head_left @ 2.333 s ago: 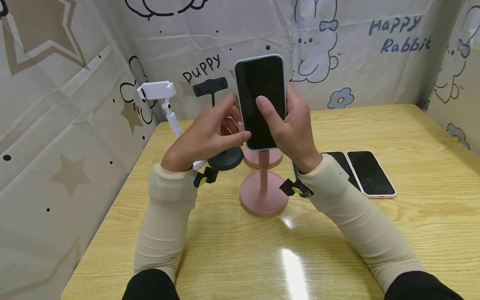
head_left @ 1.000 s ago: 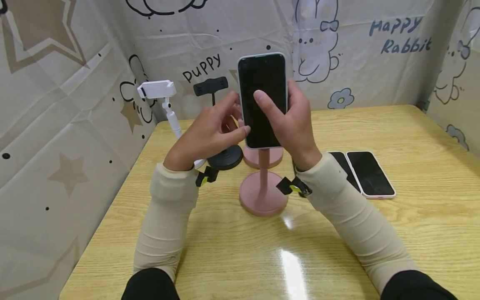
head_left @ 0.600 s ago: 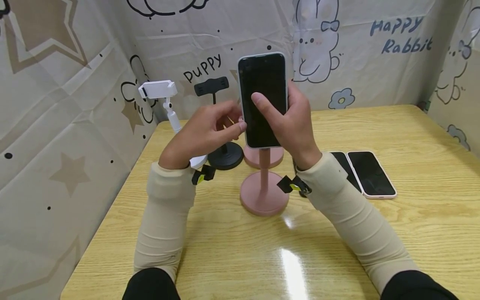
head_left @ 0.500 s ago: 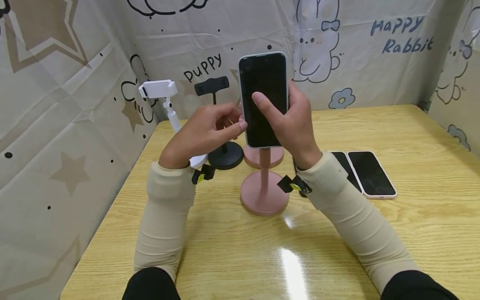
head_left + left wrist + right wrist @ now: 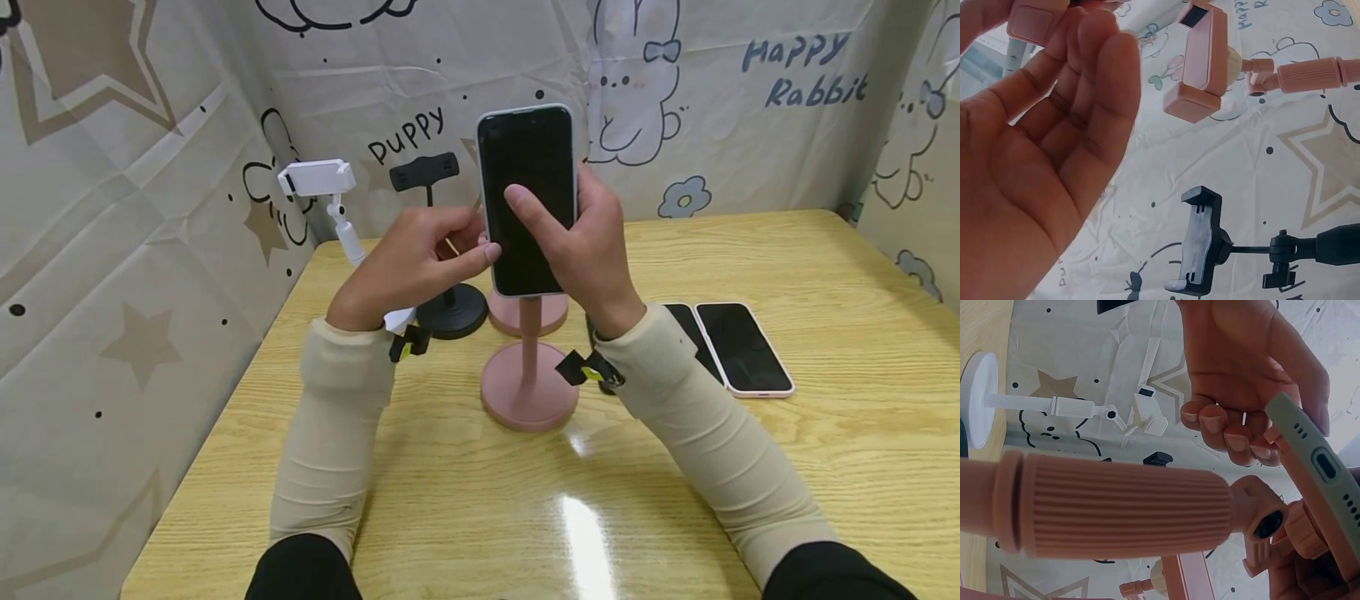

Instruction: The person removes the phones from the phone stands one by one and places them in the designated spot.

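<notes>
In the head view, a phone (image 5: 525,150) in a pale blue-green case stands upright at the top of a pink phone stand (image 5: 529,392). My right hand (image 5: 588,242) grips its right side, thumb across the dark screen and fingers behind. My left hand (image 5: 412,262) is at the phone's left edge, thumb in front and fingers bent behind, seemingly pinching the stand's clamp; the exact contact is hidden. The right wrist view shows the phone's port end (image 5: 1325,464) against the pink clamp, with the left hand's curled fingers (image 5: 1238,437) close by. The left palm (image 5: 1016,194) shows in the left wrist view.
Behind the left hand stand a white phone stand (image 5: 315,177) and a black one (image 5: 452,312). A second pink stand (image 5: 504,312) stands behind the first. Phones (image 5: 745,348) lie on the wooden table (image 5: 675,517) at right, partly covered by the right forearm.
The left hand has slid slightly down along the phone's left edge, and its thumb then shifted a little right onto that edge. The right hand keeps its hold; the phone barely moves.
</notes>
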Motion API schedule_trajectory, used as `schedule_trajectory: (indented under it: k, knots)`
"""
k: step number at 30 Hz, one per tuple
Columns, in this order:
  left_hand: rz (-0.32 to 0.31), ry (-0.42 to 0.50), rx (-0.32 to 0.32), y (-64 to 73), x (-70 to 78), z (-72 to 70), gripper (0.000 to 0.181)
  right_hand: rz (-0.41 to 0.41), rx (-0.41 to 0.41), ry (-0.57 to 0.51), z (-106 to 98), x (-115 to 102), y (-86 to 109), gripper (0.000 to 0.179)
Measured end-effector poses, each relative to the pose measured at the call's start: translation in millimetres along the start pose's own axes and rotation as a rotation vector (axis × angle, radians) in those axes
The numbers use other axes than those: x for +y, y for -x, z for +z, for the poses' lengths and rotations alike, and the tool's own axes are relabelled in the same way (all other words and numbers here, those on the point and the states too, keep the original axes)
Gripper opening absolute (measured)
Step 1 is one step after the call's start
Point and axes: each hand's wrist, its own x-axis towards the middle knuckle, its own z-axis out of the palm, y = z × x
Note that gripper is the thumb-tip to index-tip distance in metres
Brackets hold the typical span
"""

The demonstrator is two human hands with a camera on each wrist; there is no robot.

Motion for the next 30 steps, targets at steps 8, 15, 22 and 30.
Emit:
schedule_trajectory:
  k: [8, 15, 22, 30]
  knots:
    - [0.045, 0.010, 0.017, -2.4, -3.7, 2.3, 0.014, -0.013, -0.006, 0.008, 0, -1, 0.2, 0.033]
    - [0.092, 0.034, 0.014, -2.5, -9.1, 2.4, 0.011, -0.035, -0.020, 0.025, -1, 1, 0.1, 0.032]
    - [0.141, 0.061, 0.054, -4.3, -18.4, 6.6, 0.013, -0.082, -0.038, 0.088, -1, 2, 0.6, 0.033]
    - [0.175, 0.118, 0.062, -7.0, -23.3, 6.8, 0.013, -0.089, -0.054, 0.136, -4, 1, -1.1, 0.034]
